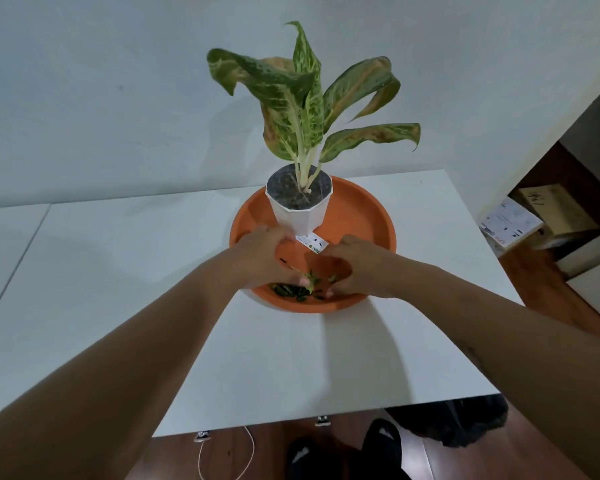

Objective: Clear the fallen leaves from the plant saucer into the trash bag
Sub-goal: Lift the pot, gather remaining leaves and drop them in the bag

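An orange plant saucer [371, 216] sits on the white table [118, 271], with a white pot [300, 211] holding a variegated green plant [302, 102] at its back. Small green fallen leaves [291, 291] lie bunched at the saucer's near rim. My left hand [264, 258] and my right hand [355, 268] are both inside the saucer, curled around the leaf pile from either side, fingertips touching the scraps. A black trash bag [465, 424] lies on the floor under the table's near right edge.
The table stands against a white wall. Cardboard boxes [520, 220] sit on the floor to the right. A white cord [222, 455] trails on the wooden floor below the near edge, beside my black shoes [381, 448].
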{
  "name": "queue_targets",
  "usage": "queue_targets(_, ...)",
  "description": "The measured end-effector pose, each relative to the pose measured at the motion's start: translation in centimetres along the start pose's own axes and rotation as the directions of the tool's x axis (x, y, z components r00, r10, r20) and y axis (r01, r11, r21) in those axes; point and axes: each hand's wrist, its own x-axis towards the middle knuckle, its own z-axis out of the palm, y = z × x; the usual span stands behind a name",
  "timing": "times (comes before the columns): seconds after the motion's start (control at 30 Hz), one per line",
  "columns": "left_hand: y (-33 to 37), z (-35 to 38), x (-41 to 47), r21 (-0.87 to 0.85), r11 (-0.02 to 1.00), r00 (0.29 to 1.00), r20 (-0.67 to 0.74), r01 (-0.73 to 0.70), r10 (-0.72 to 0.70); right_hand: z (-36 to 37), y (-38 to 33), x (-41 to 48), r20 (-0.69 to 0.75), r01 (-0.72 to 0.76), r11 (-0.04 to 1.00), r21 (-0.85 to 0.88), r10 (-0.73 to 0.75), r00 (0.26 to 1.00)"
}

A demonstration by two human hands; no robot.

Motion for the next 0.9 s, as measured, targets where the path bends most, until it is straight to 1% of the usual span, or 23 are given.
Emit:
queue_targets(0.07,0.2,-0.2,-0.5,0.106,0.994,0.995,0.096,-0.03,0.02,0.2,-0.7,0.0,-0.012,-0.012,1.0,0.002,0.012,1.0)
queue_targets(0.13,0.4,0.0,-0.8,0.082,0.995,0.992,0.121,-0.058,0.048,0.7,-1.2,0.0,-0.034,-0.025,1.0,0.001,0.025,0.999)
queue_targets(0.2,0.4,0.5,-0.9,0.049,0.995,0.992,0.099,-0.086,0.08,1.2,-1.9,0.0,-0.054,-0.021,1.0,0.011,0.022,0.998)
queue_targets(0.33,0.3,1.0,-1.0,-0.021,0.998,0.997,0.047,-0.06,0.061,1.7,-2.6,-0.1,-0.097,0.03,0.999,-0.01,-0.031,0.995)
queue_targets(0.4,0.1,1.0,-0.9,-0.02,0.997,0.997,0.012,-0.078,0.078,1.9,-2.5,0.1,-0.142,0.016,1.0,-0.013,-0.017,0.99)
queue_targets(0.47,0.1,0.7,-1.0,-0.002,0.994,0.994,-0.014,-0.106,0.106,1.9,-2.3,0.1,-0.187,-0.026,1.0,0.006,0.026,0.982)
queue_targets(0.53,0.0,0.3,-1.1,0.003,0.993,0.993,-0.001,-0.115,0.115,1.9,-2.5,0.0,-0.182,-0.056,0.997,0.054,0.065,0.981)
queue_targets(0.6,0.3,-0.1,-1.4,0.029,0.994,0.992,0.063,-0.109,0.107,1.9,-2.9,0.0,-0.129,-0.065,0.99,0.123,0.081,0.988)
queue_targets(0.63,0.5,-0.1,-1.6,0.047,0.994,0.991,0.086,-0.103,0.099,2.0,-3.1,0.2,-0.103,-0.064,0.989,0.132,0.078,0.992)
queue_targets(0.7,0.9,0.0,-1.6,0.077,0.991,0.989,0.104,-0.112,0.104,2.6,-3.4,0.7,-0.107,-0.05,0.995,0.092,0.06,0.992)
queue_targets(0.77,1.2,0.4,-1.5,0.097,0.989,0.99,0.095,-0.115,0.105,3.2,-3.5,0.9,-0.174,-0.035,0.999,0.0,0.035,0.984)
queue_targets(0.83,1.2,1.0,-1.4,0.068,0.994,0.995,0.057,-0.085,0.081,3.1,-3.1,0.6,-0.222,-0.034,0.999,-0.002,0.032,0.974)
queue_targets(0.9,1.1,1.4,-1.3,0.032,0.997,0.998,0.015,-0.064,0.063,2.7,-2.6,0.1,-0.229,-0.023,0.999,0.022,0.027,0.973)
